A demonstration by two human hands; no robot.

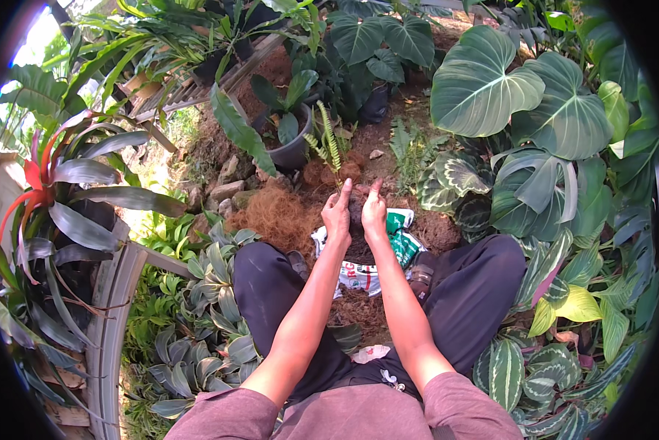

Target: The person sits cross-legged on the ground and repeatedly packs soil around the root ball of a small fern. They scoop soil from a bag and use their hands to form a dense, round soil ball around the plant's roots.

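Note:
Both arms reach forward over an opened plastic bag (359, 276) with dark potting soil (358, 250) in it. A small fern (329, 144) stands upright just beyond the fingertips, its thin stem running down to my left hand (337, 216). My left hand appears to hold the stem between thumb and fingers. Facing it, my right hand (374, 212) has its thumb raised and fingers curled; whether it grips anything is hidden. Brown coconut fibre (277, 217) lies in a loose heap left of the bag, and another clump of fibre (318, 173) lies beyond the hands.
A potted plant in a grey pot (293, 148) stands ahead, near several stones (227, 191). Broad-leaved plants (480, 82) crowd the right. At the left are a red-centred bromeliad (35, 179) and a curved rail (112, 308). Low leafy plants (227, 302) border my left leg.

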